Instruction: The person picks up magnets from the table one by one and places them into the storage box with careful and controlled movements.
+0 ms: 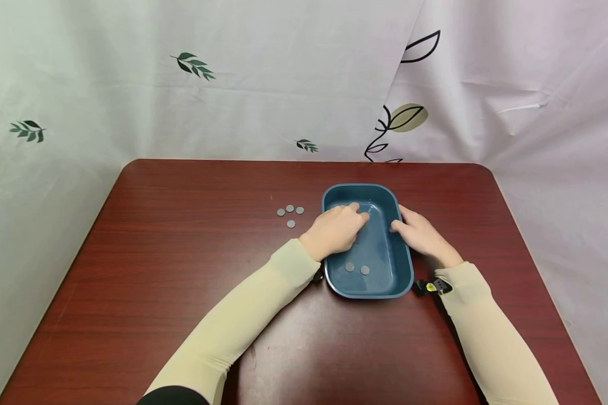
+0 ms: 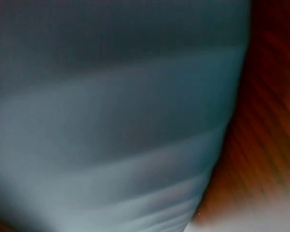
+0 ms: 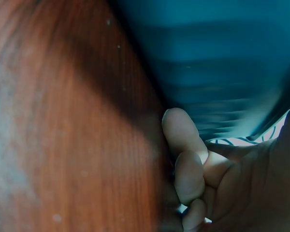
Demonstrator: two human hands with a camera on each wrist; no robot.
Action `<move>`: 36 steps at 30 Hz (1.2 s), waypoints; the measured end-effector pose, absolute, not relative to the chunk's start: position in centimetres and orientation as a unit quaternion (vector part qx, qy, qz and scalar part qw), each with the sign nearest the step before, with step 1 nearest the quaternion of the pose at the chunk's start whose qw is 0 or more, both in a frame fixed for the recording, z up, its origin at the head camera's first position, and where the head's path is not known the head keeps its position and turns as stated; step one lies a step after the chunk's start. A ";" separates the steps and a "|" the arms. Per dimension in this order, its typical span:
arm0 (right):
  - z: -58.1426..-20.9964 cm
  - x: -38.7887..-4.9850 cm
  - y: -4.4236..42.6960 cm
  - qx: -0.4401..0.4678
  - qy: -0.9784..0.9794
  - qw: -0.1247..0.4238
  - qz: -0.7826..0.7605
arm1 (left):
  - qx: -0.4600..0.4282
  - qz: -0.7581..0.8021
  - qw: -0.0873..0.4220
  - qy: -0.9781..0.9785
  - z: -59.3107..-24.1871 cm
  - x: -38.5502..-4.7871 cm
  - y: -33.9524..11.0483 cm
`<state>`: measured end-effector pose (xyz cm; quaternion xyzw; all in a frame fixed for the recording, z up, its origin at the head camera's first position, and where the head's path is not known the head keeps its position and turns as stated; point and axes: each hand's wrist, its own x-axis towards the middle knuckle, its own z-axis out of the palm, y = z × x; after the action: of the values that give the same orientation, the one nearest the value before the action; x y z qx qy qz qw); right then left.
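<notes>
Table — discs beside tray; left hand overhead.

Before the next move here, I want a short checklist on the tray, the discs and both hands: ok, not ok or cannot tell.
1. Blue tray upright on the table: ok.
2. Tray steadied: ok; the right hand grips its right side.
3. Left hand inside the tray: ok; it reaches over the left side.
4. Left hand free of any disc: cannot tell; its grasp is hidden.
5. Discs all together: not ok; four discs lie on the table, two discs in the tray.
</notes>
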<state>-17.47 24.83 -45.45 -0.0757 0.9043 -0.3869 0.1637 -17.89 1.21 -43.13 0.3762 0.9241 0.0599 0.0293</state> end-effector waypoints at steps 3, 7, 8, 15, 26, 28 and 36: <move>-45.5 -17.5 24.8 -0.077 0.905 0.163 -0.385 | 0.355 0.051 0.035 0.933 -43.2 -17.9 1.5; -45.5 -17.5 24.9 -0.078 0.906 0.162 -0.384 | 0.339 0.038 0.032 0.940 -43.2 -17.9 1.8; -45.5 -17.5 24.9 -0.079 0.905 0.163 -0.384 | 0.336 0.035 0.032 0.941 -43.2 -17.9 1.9; -45.4 -17.4 24.9 -0.082 0.906 0.162 -0.382 | 0.326 0.023 0.042 0.944 -43.3 -17.8 2.0; -45.4 -17.5 24.8 -0.082 0.905 0.162 -0.384 | 0.322 0.006 0.035 0.946 -43.4 -17.9 2.0; -45.4 -17.5 24.9 -0.082 0.906 0.162 -0.383 | 0.322 0.005 0.033 0.946 -43.4 -17.8 2.0; -45.3 -17.4 24.8 -0.080 0.905 0.165 -0.385 | 0.324 0.001 0.030 0.946 -43.5 -17.8 2.1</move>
<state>-17.38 24.81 -45.30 -0.0796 0.9047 -0.3848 0.1648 -17.77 2.07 -43.52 0.3238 0.9457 0.0011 0.0301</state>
